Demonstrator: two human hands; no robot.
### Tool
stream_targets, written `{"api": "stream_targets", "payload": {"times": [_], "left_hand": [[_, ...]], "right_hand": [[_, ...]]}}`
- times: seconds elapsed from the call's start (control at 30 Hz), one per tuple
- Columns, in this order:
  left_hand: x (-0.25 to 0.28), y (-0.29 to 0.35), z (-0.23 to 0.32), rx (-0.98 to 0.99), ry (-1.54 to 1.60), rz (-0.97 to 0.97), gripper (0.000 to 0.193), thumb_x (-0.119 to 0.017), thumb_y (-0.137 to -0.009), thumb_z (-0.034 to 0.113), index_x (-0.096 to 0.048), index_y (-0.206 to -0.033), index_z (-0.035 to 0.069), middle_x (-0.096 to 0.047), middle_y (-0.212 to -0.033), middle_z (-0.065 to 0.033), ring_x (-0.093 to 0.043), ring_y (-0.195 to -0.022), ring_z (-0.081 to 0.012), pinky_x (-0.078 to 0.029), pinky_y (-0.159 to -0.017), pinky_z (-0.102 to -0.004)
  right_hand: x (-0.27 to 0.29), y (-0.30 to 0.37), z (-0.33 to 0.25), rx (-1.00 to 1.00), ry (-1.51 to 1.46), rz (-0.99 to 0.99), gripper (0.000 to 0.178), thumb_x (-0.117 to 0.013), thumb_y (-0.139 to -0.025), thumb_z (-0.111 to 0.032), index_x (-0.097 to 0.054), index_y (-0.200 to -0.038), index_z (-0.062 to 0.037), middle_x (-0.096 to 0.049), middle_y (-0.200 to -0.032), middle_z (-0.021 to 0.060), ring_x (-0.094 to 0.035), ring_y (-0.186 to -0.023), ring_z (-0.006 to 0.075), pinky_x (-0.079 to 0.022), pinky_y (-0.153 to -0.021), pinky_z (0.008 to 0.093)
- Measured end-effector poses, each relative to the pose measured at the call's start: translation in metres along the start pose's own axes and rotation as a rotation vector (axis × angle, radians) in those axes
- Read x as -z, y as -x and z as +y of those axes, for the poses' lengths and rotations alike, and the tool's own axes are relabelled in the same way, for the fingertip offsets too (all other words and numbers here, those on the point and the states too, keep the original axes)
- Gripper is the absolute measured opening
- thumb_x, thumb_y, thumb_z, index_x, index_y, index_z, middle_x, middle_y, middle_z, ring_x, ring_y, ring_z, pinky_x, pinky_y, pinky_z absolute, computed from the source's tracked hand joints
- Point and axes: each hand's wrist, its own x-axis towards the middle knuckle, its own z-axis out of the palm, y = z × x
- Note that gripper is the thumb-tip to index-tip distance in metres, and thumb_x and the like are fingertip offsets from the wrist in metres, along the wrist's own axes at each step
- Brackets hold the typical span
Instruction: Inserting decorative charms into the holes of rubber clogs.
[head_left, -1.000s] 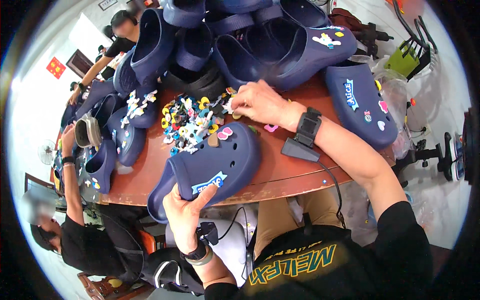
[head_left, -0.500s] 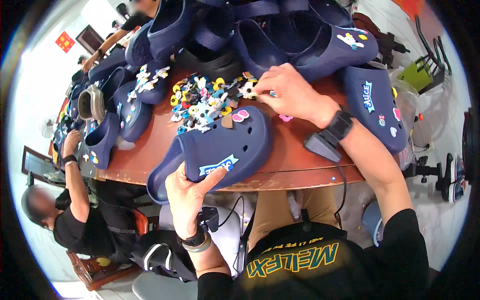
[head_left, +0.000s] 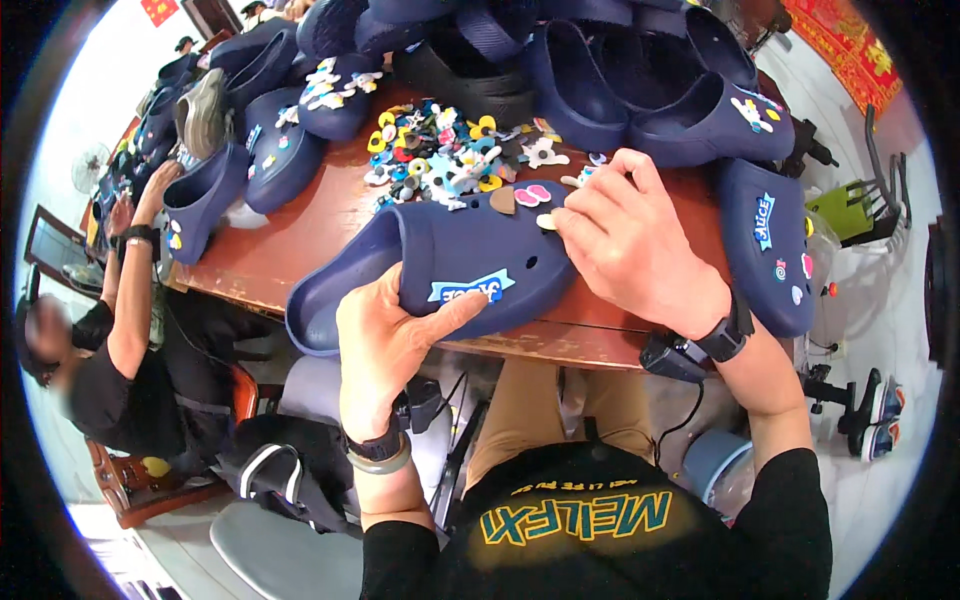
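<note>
A navy clog [head_left: 420,250] is held at the table's near edge by my left hand [head_left: 385,340], whose thumb presses beside a light-blue banner charm [head_left: 462,288] on the clog's upper. A brown charm [head_left: 503,201] and a pink charm [head_left: 532,194] sit higher on the same upper. My right hand [head_left: 630,235] is closed in a pinch on a small pale charm [head_left: 546,221], right at the clog's surface. Whether the charm's back is inside a hole cannot be made out. One open hole [head_left: 532,262] shows below it.
Past the clog lies a heap of loose charms [head_left: 440,160]. A decorated navy clog [head_left: 775,250] stands at right; more clogs [head_left: 680,110] are piled at the back. Another person [head_left: 110,340] works at the left. A blue bucket [head_left: 715,465] is on the floor.
My right hand has come from the charm heap to the clog, bringing a pale charm. My left hand keeps its hold on the clog. The whole view has shifted slightly.
</note>
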Motion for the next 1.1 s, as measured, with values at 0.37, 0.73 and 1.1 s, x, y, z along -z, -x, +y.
{"api": "stream_targets", "payload": {"times": [0.37, 0.73, 1.1], "left_hand": [[0.002, -0.003, -0.01, -0.203, -0.267, 0.073, 0.037, -0.084, -0.07, 0.035, -0.07, -0.087, 0.005, -0.069, -0.073, -0.0121, -0.068, -0.065, -0.027, -0.051, -0.06, -0.0328], [0.003, -0.006, -0.018, -0.26, -0.264, 0.071, 0.039, -0.082, -0.07, 0.038, -0.068, -0.082, 0.004, -0.068, -0.07, -0.0131, -0.067, -0.064, -0.0304, -0.05, -0.058, -0.0353], [0.003, -0.005, -0.017, -0.241, -0.281, 0.052, 0.04, -0.082, -0.07, 0.039, -0.068, -0.083, 0.004, -0.069, -0.072, -0.0126, -0.068, -0.064, -0.0287, -0.051, -0.058, -0.0346]], "right_hand": [[0.023, -0.006, -0.028, 0.622, 0.572, -0.447, 0.032, -0.058, -0.066, -0.016, -0.068, -0.084, 0.0094, -0.062, -0.084, 0.0167, -0.054, -0.09, 0.0297, -0.037, -0.097, 0.0424], [0.017, -0.023, 0.017, 0.149, -0.283, -0.317, 0.005, -0.063, -0.072, -0.006, -0.065, -0.076, -0.0027, -0.059, -0.072, 0.0101, -0.058, -0.08, 0.027, -0.042, -0.08, 0.0374], [0.012, -0.069, 0.042, 0.109, -0.448, -0.619, 0.011, -0.072, -0.065, -0.012, -0.066, -0.066, -0.0025, -0.062, -0.065, 0.0157, -0.062, -0.07, 0.0348, -0.047, -0.066, 0.0419]]}}
